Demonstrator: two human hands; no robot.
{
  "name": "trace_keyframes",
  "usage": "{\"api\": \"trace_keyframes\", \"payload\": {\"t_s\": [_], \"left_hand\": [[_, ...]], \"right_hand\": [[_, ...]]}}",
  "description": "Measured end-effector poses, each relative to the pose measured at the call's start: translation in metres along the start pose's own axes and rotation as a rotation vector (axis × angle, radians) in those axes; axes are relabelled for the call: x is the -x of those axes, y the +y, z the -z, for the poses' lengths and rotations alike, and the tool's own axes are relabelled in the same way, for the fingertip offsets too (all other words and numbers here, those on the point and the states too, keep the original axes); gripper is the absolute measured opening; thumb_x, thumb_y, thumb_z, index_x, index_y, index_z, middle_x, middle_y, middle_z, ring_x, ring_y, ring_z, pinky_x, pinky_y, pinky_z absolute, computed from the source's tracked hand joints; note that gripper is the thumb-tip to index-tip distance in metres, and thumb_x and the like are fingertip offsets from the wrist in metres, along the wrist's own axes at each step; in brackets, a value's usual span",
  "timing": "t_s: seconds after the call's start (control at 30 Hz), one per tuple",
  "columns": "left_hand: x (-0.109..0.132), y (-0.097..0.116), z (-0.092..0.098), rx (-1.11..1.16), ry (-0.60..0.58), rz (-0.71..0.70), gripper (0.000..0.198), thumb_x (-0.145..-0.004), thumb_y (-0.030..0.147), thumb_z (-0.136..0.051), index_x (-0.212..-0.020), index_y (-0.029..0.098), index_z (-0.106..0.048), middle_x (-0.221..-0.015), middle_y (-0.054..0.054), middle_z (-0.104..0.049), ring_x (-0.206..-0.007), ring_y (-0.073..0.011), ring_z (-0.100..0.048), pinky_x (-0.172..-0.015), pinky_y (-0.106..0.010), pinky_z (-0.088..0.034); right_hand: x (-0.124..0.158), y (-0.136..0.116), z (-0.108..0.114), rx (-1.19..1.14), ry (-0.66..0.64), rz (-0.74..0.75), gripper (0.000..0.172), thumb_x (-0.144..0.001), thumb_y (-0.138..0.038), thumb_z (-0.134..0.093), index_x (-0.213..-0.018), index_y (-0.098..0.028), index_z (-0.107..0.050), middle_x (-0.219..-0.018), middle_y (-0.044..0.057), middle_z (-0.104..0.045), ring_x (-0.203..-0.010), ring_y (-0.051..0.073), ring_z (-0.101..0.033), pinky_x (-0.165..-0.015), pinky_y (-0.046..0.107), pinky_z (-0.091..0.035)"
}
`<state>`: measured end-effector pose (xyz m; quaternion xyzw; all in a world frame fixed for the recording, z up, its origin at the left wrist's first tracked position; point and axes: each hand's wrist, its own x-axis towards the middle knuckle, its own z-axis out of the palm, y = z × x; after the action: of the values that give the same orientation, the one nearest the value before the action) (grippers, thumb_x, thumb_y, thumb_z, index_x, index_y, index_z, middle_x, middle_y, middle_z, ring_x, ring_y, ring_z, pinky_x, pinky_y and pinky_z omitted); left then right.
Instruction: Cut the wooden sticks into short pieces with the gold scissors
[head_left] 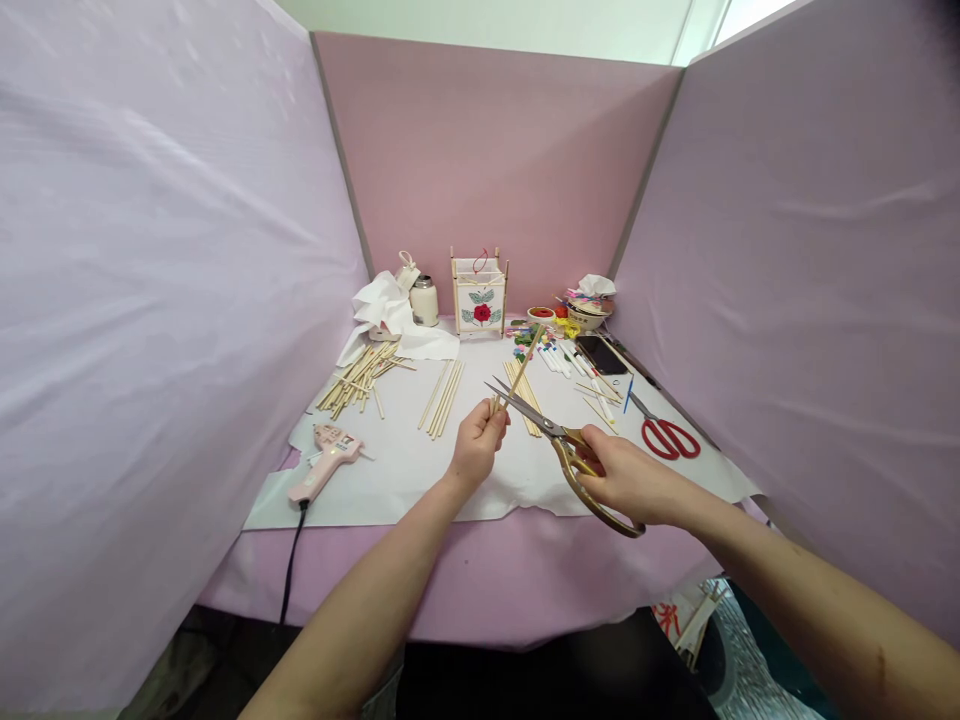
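Soft, bright light fills most of the frame, strongest at the glowing white strip [754,18] at upper right. Pale sheen streaks the lilac fabric wall [165,250] at left; shadows on the white paper sheet [397,485] are faint. The lower left is dim. Wide-angle stretching splays the outer edges.

Blk phone [602,355] R, cream jar [424,303] back L

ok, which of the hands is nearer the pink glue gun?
Left. The left hand is to the right of the glue gun, gripping a stick; the right hand is farther right, holding gold-handled scissors.
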<state>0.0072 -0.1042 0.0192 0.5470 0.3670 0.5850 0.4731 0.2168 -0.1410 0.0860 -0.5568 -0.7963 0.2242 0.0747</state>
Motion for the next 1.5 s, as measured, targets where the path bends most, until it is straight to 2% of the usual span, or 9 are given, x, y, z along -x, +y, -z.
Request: {"api": "trace_keyframes", "payload": {"t_s": [0.23, 0.37, 0.47, 0.6, 0.77, 1.0, 1.1, 1.3, 1.5], "left_hand": [[-0.001, 0.014, 0.012, 0.214, -0.426, 0.383, 0.028, -0.084, 0.04, -0.054, -0.073, 0.017, -0.043, -0.05, 0.01, -0.02, -0.043, -0.0041, -0.013, -0.043, -0.019, -0.012], [-0.003, 0.015, 0.016, 0.16, -0.532, 0.549, 0.028, -0.084, 0.043, -0.052, -0.075, 0.018, -0.045, -0.051, 0.009, -0.023, -0.042, -0.0041, -0.016, -0.042, -0.019, -0.015], [-0.008, 0.008, 0.024, -0.129, -0.367, 0.505, 0.025, -0.087, 0.041, -0.043, -0.08, 0.017, -0.048, -0.059, 0.004, -0.044, -0.046, -0.0063, -0.036, -0.047, -0.02, -0.027], [-0.018, -0.012, 0.04, -0.912, -0.039, 0.305, 0.02, -0.087, 0.028, -0.041, -0.074, 0.017, -0.052, -0.07, -0.003, -0.057, -0.063, -0.0138, -0.051, -0.059, -0.026, -0.035], [-0.019, -0.031, 0.043, -1.337, -0.092, 0.183, 0.022, -0.088, 0.024, -0.039, -0.083, 0.015, -0.058, -0.087, -0.011, -0.059, -0.08, -0.0198, -0.055, -0.068, -0.029, -0.037], [-0.02, -0.03, 0.035, -1.265, 0.017, -0.007, 0.032, -0.084, 0.015, -0.045, -0.114, 0.012, -0.055, -0.108, -0.014, -0.055, -0.099, -0.0217, -0.053, -0.084, -0.031, -0.039], [-0.014, -0.021, 0.025, -1.09, 0.082, -0.136, 0.026, -0.089, 0.022, -0.042, -0.108, 0.014, -0.058, -0.112, -0.013, -0.057, -0.106, -0.0226, -0.051, -0.091, -0.033, -0.038], [0.008, -0.014, -0.009, -0.894, -0.016, -0.072, 0.024, -0.087, 0.036, -0.05, -0.103, 0.02, -0.058, -0.094, -0.006, -0.064, -0.085, -0.0187, -0.057, -0.074, -0.029, -0.04], [0.008, -0.007, -0.011, -0.791, 0.021, -0.108, 0.022, -0.088, 0.028, -0.044, -0.081, 0.02, -0.063, -0.072, -0.001, -0.062, -0.067, -0.0133, -0.053, -0.065, -0.024, -0.035]], "right_hand": [[0.006, 0.032, -0.004, -0.211, -0.146, 0.054, 0.017, -0.08, -0.035, -0.052, -0.081, -0.018, -0.046, -0.077, 0.0, -0.053, -0.066, 0.013, -0.046, -0.056, 0.023, -0.036], [0.005, 0.044, -0.022, -0.382, -0.204, 0.03, 0.012, -0.077, -0.027, -0.053, -0.078, -0.018, -0.044, -0.071, -0.003, -0.045, -0.062, 0.01, -0.038, -0.054, 0.022, -0.033], [0.0, 0.046, -0.038, -0.488, -0.207, -0.058, 0.011, -0.076, -0.026, -0.05, -0.077, -0.019, -0.042, -0.068, -0.005, -0.04, -0.057, 0.009, -0.034, -0.05, 0.021, -0.029], [-0.009, 0.046, -0.05, -0.565, -0.193, -0.179, 0.011, -0.075, -0.028, -0.049, -0.075, -0.019, -0.043, -0.062, -0.006, -0.036, -0.053, 0.009, -0.03, -0.046, 0.022, -0.025], [-0.012, 0.048, -0.054, -0.539, -0.196, -0.198, 0.012, -0.073, -0.028, -0.051, -0.077, -0.017, -0.047, -0.067, -0.003, -0.042, -0.057, 0.01, -0.035, -0.049, 0.022, -0.029], [-0.009, 0.049, -0.055, -0.509, -0.191, -0.185, 0.014, -0.075, -0.031, -0.052, -0.077, -0.017, -0.048, -0.069, -0.002, -0.045, -0.059, 0.011, -0.037, -0.051, 0.023, -0.03], [-0.007, 0.045, -0.053, -0.507, -0.186, -0.183, 0.013, -0.075, -0.03, -0.05, -0.076, -0.017, -0.048, -0.069, -0.002, -0.045, -0.059, 0.011, -0.037, -0.052, 0.023, -0.03], [-0.004, 0.041, -0.055, -0.528, -0.153, -0.143, 0.013, -0.076, -0.03, -0.052, -0.077, -0.018, -0.046, -0.069, -0.002, -0.046, -0.06, 0.011, -0.038, -0.054, 0.022, -0.031], [0.004, 0.036, -0.057, -0.526, -0.124, -0.125, 0.016, -0.078, -0.033, -0.051, -0.076, -0.019, -0.044, -0.07, -0.003, -0.047, -0.061, 0.011, -0.039, -0.055, 0.022, -0.032]]}}
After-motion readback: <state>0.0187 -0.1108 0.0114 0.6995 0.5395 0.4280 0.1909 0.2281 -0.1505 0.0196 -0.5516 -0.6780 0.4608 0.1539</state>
